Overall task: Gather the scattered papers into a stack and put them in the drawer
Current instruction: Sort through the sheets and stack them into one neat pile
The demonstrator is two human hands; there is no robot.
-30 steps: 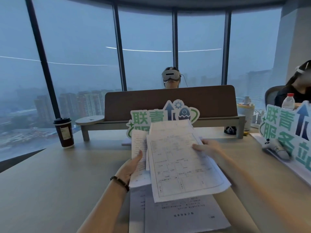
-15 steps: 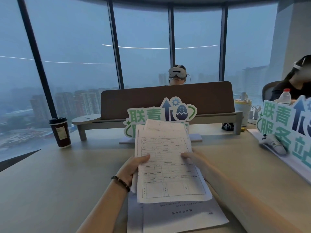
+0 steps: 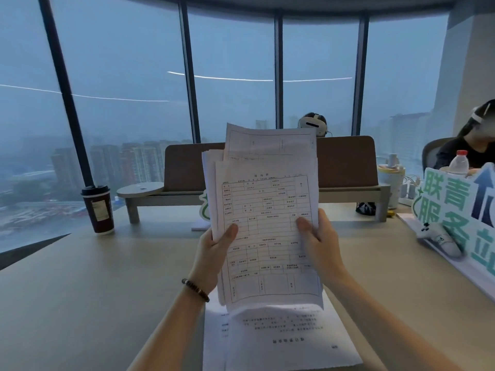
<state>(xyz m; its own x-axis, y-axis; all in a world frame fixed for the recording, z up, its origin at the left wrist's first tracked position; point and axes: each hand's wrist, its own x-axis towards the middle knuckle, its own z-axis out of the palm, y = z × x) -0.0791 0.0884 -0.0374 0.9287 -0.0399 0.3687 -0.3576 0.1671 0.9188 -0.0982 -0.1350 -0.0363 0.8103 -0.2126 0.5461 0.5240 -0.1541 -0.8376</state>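
Observation:
I hold a bundle of printed form sheets (image 3: 267, 210) upright above the table, its lower edge near the sheets below. My left hand (image 3: 214, 253) grips its left edge, thumb on the front page. My right hand (image 3: 318, 245) grips the right edge the same way. One sheet sticks up higher at the back, and the edges are uneven. More papers (image 3: 281, 341) lie flat on the table (image 3: 93, 290) under the bundle, near me. No drawer is in view.
A dark paper coffee cup (image 3: 98, 210) stands at the left. A desk riser shelf (image 3: 166, 194) with a brown divider panel crosses the back. A green and white sign (image 3: 455, 207), a game controller (image 3: 439, 236) and a water bottle (image 3: 459, 162) are at right. Two people wearing headsets sit beyond.
The bundle has been lifted from lying slanted over the table to standing upright in front of me. Both hands shifted to its side edges, and the sheets are squared closer together.

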